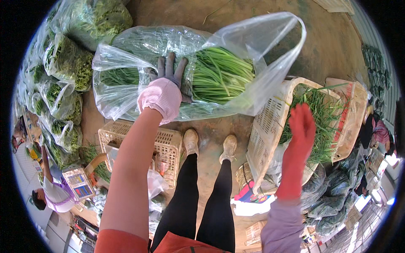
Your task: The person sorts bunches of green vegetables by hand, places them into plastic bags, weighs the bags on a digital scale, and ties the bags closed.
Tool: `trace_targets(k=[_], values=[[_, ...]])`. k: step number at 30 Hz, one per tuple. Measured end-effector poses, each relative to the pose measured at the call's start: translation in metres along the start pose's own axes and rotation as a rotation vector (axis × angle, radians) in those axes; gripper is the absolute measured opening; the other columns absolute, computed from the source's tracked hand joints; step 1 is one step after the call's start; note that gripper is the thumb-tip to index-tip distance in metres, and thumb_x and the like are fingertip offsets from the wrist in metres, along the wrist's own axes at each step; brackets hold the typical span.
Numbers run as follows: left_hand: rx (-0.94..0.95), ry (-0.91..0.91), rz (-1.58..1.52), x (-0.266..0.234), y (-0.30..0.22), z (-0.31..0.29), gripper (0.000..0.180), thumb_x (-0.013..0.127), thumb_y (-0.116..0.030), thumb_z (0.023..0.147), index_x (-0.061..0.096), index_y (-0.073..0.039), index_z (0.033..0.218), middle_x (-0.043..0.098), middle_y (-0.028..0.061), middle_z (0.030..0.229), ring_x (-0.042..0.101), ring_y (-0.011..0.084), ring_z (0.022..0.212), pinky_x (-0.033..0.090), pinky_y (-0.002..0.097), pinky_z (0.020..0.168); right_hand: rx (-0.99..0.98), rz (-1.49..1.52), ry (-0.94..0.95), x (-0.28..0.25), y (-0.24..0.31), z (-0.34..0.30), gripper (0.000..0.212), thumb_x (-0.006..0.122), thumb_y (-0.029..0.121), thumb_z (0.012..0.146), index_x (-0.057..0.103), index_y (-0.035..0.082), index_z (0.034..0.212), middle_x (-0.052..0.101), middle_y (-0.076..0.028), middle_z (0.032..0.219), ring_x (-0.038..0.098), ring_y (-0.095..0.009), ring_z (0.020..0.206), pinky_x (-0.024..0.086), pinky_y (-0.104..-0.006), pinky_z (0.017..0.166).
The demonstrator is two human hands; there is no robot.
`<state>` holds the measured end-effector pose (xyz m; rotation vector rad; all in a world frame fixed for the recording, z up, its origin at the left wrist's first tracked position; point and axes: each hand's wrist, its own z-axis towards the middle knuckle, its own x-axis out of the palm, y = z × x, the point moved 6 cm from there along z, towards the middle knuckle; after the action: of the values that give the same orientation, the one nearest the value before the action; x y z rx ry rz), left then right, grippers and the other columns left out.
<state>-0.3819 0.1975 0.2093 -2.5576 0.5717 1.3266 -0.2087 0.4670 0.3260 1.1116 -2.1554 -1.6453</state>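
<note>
My left hand (168, 78), in a grey glove with a pink cuff, lies with spread fingers on a big clear plastic bag (147, 40). Long green stalks, like garlic chives (223, 74), fill the bag. Their pale cut ends face its right end, where the loose handles (297, 46) stand up. My right hand (301, 124), in a red glove, is over a white plastic crate (265, 126) on the right. Loose green stalks (322, 109) heap inside that crate. Motion smears the red fingers, and I cannot make out anything in them.
Filled bags of leafy greens (63, 101) line the left side. A beige crate (168, 145) stands by my left foot, and another crate (350, 122) adjoins the right one. More bags (333, 194) lie at lower right. A co-worker (59, 196) is at far left.
</note>
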Motion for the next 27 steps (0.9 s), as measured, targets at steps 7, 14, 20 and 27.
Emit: trace_targets(k=[7,14,20,27], values=[[0.022,-0.084,0.164,0.002,-0.013,-0.007,0.099,0.07,-0.046,0.071,0.009,-0.023,0.146,0.006,0.0124,0.152,0.011,0.0327,0.139,0.014,0.0572,0.108,0.365,0.058,-0.12,-0.112,-0.107,-0.105,0.044,0.055,0.017,0.091,0.042,0.001,0.129,0.056,-0.013,0.116,0.058,-0.02,0.1,0.046,-0.0312,0.086],[-0.075,-0.043,0.46,-0.001,-0.026,-0.015,0.099,0.075,-0.039,0.068,0.013,-0.028,0.144,0.015,0.0074,0.151,0.017,0.0291,0.138,0.014,0.0576,0.108,0.533,0.02,-0.325,-0.287,-0.21,-0.251,0.033,0.054,0.013,0.089,0.05,-0.003,0.118,0.063,-0.012,0.09,0.063,-0.018,0.075,0.05,-0.0266,0.066],[0.081,-0.685,0.057,-0.037,-0.052,-0.1,0.076,0.07,-0.025,0.075,0.029,-0.021,0.139,0.033,0.0114,0.141,0.035,0.0322,0.128,0.026,0.048,0.105,0.836,-0.515,0.053,-0.354,-0.366,-0.361,0.038,0.065,0.015,0.077,0.056,0.003,0.113,0.065,-0.013,0.084,0.065,-0.023,0.071,0.051,-0.0331,0.062],[0.274,-0.358,-0.343,0.094,-0.113,-0.259,0.064,0.069,-0.013,0.075,0.038,-0.006,0.131,0.046,0.0202,0.126,0.047,0.0364,0.115,0.04,0.0412,0.096,0.356,-1.428,0.481,-0.35,-0.463,-0.273,0.049,0.057,0.033,0.081,0.049,0.003,0.118,0.059,-0.019,0.108,0.06,-0.033,0.094,0.048,-0.0447,0.08]])
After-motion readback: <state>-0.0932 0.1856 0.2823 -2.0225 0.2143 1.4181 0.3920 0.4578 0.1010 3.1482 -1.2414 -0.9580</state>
